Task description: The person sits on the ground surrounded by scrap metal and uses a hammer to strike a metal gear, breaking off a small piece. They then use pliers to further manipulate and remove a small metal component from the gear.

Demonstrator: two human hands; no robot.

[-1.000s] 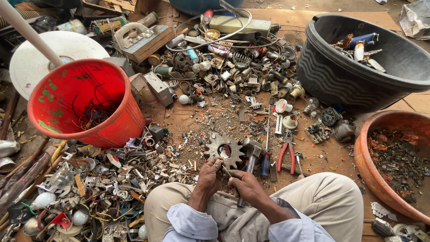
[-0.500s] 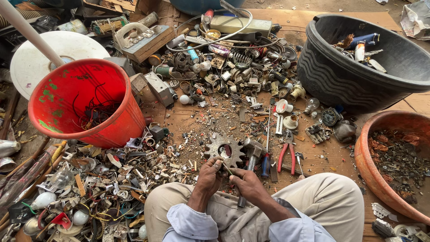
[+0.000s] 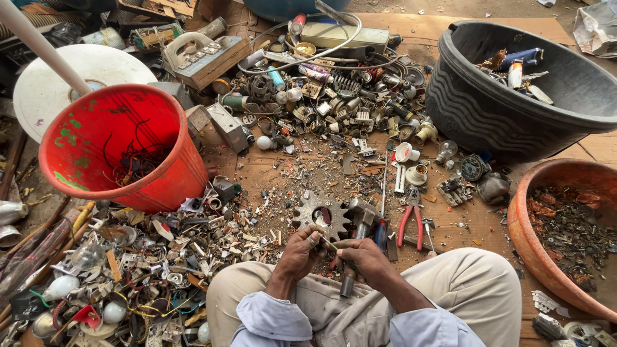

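Observation:
I sit on the ground with my knees apart. My left hand (image 3: 301,252) and my right hand (image 3: 363,258) meet in front of me, both pinching a small thin greenish part (image 3: 333,247) between the fingertips. Just beyond my hands a rusty toothed gear wheel (image 3: 321,213) lies flat on the ground. A hammer (image 3: 358,226) lies beside it, its handle running back under my right hand. Red-handled pliers (image 3: 411,222) lie to the right of the hammer.
A red bucket (image 3: 122,151) with wires leans at left. A black tub (image 3: 514,96) stands at upper right, a terracotta bowl (image 3: 533,238) of rusty bits at right. Heaps of scrap metal, bulbs (image 3: 61,286) and parts cover the left and the far middle ground.
My hands have stayed together over the same small part, with only slight finger shifts. Nothing else has moved.

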